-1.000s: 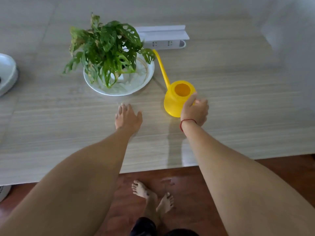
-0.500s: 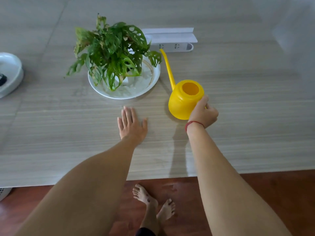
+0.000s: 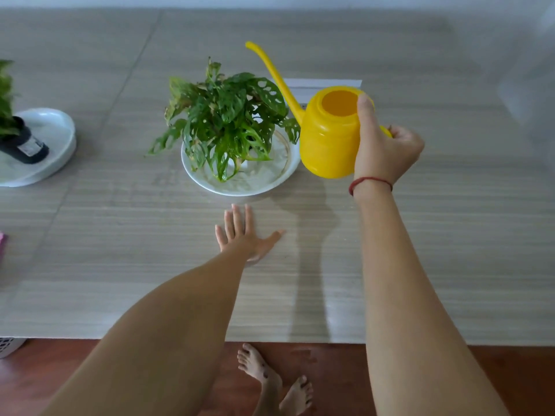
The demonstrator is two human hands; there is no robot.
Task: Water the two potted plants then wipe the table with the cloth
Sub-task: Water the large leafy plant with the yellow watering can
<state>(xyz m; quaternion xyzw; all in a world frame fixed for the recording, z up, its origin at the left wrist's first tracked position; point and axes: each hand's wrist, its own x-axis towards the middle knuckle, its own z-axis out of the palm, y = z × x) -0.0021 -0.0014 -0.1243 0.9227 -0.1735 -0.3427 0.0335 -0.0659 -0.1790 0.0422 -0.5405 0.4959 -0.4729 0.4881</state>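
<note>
My right hand grips a yellow watering can by its handle, thumb on the rim. The can hangs above the table, just right of a leafy green plant standing in a white dish. Its long spout points up and away to the left, past the leaves. My left hand lies flat on the table in front of the dish, fingers spread. A second plant in a dark pot sits in a pale dish at the far left. A pink edge, maybe the cloth, shows at the left border.
The wooden table runs wide to the right. A white power strip lies behind the can. The table's front edge is near my bare feet on the reddish floor. A white basket corner shows low left.
My right hand has lifted the watering can off the table and up beside the plant. The view has shifted, bringing the second plant into sight. My left hand stays flat.
</note>
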